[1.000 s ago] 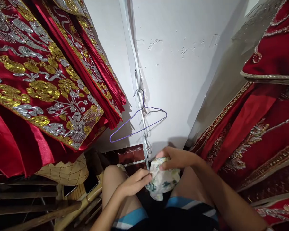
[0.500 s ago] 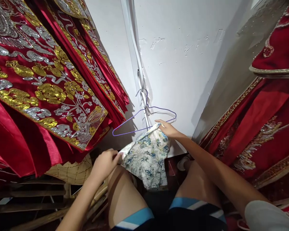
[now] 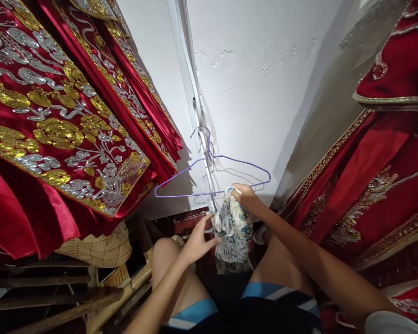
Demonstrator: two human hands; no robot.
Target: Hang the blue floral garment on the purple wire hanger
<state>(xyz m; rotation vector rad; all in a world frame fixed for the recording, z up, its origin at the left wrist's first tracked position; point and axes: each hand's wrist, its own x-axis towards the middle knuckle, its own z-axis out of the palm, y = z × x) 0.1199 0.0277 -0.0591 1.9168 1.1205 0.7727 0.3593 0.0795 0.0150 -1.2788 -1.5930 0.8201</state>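
Note:
My right hand (image 3: 244,196) is closed on the top edge of a floral-print garment (image 3: 235,232), white with blue and yellow. The garment hangs bunched below that hand, between my knees. Beside its left edge is my left hand (image 3: 198,241), thumb and fingers spread; whether the fingertips touch the cloth I cannot tell. A purple wire hanger (image 3: 191,195) hangs in front of the white wall, its lower bar level with the top of the garment. No clothing is on the hanger.
Red costumes with gold and silver sequins (image 3: 59,134) hang at the left. More red beaded dresses (image 3: 379,162) hang close on the right. A bamboo frame (image 3: 139,278) stands at the lower left. A white strip (image 3: 183,55) runs down the wall (image 3: 251,106).
My left hand has let go of the garment's left end and moved right, its fingers opening. The garment, stretched between both hands before, now hangs gathered from my right hand.

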